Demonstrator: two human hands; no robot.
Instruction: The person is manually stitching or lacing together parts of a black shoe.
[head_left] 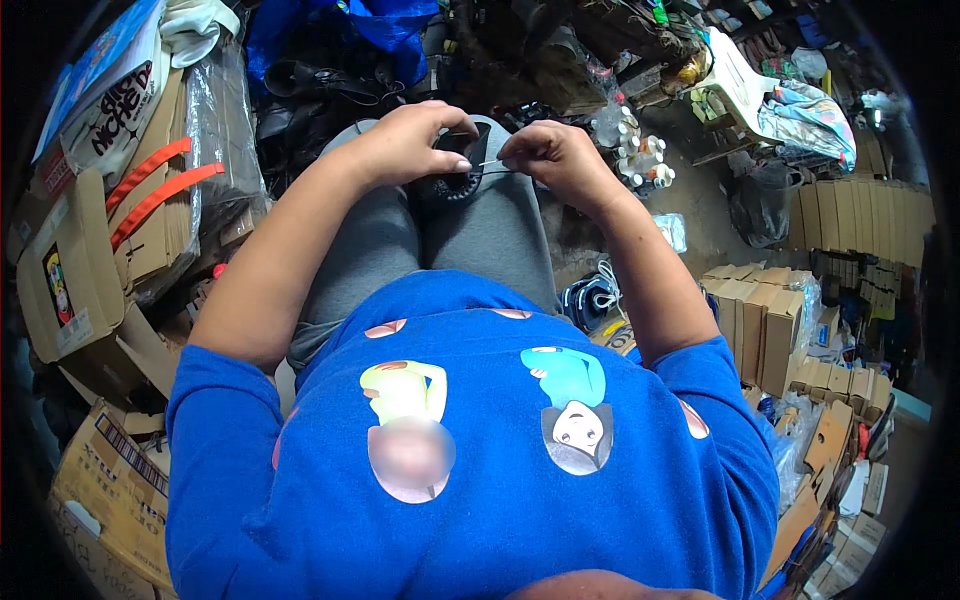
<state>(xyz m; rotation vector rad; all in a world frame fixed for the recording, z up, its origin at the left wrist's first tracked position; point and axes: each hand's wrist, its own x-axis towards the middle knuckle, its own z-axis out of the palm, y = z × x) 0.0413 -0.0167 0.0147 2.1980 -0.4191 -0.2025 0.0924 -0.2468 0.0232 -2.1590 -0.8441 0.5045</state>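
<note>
Above my knees, my left hand (425, 145) curls its fingers and thumb around a small black piece (452, 186) with a ridged, light-flecked edge. Its kind I cannot make out, and my left hand covers part of it. To its right, my right hand (560, 162) pinches a thin pale strand (490, 163) between thumb and forefinger. That strand runs leftward toward the black piece and my left thumb. Whether it is a thread or a needle is too small to tell. Both hands are held close together over my grey trousers (475, 240).
Cardboard boxes (110, 490) and a plastic-wrapped stack (215, 130) crowd my left. Small white-capped bottles (645, 155) stand beyond my right hand. Farther right are a white plastic chair (735, 85) with cloth and a row of cartons (765, 325). Dark items and a blue bag (400, 35) lie ahead.
</note>
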